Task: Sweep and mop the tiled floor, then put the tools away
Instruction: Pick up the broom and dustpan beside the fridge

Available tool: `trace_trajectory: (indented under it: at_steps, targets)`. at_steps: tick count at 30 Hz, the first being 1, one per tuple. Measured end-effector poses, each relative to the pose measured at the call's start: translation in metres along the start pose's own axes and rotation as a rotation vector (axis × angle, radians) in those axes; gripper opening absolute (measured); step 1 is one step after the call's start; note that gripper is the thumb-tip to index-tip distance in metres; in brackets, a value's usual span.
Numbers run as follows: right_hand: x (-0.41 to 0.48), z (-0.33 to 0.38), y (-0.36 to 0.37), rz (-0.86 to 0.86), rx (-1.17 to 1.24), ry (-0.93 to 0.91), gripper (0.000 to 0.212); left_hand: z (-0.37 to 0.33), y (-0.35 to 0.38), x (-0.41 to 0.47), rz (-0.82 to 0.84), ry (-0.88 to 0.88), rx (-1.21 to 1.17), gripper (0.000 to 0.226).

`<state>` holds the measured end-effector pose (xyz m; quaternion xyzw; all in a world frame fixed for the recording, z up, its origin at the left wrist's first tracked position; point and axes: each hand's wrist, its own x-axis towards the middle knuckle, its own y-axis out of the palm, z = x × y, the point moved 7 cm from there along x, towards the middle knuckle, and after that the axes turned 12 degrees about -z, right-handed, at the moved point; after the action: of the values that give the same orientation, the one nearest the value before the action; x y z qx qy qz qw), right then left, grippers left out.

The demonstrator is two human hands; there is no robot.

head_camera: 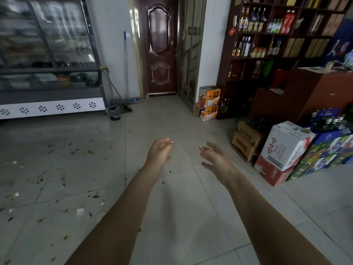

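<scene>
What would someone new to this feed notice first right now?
The left hand and right hand reach forward, open and empty, mid-frame. Litter speckles the tiled floor at left, before the display fridge. A mop leans on the far wall beside the dark door.

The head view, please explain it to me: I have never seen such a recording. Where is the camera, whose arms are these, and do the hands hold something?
There is no machine here. A person wears one wide-angle camera on the head, so you look forward and down along their own bare arms. The left hand and the right hand reach out with loose fingers and hold nothing. Below is the tiled floor, with scattered litter on its left part. The cleaning tools stand by the far wall, untouched: a mop, what looks like a long-handled dustpan, and a small bin.
</scene>
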<state>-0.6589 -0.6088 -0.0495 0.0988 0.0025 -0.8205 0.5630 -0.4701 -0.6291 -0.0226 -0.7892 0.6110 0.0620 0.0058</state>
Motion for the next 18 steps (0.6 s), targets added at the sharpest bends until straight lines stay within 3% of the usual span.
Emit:
trace_trajectory:
  at_steps: [9, 13, 18]
  targets:
    - [0.115, 0.012, -0.014, 0.015, -0.002, 0.025, 0.054, 0.004, 0.076, 0.078, -0.027, -0.007, 0.051, 0.022]
    - [0.184, 0.022, -0.007, 0.032, -0.007, 0.023, 0.052, 0.004, 0.104, 0.138, -0.059, -0.006, 0.035, 0.016]
    - [0.286, 0.047, 0.006, 0.018, -0.037, 0.003, 0.053, -0.004, 0.144, 0.226, -0.077, -0.008, -0.006, 0.025]
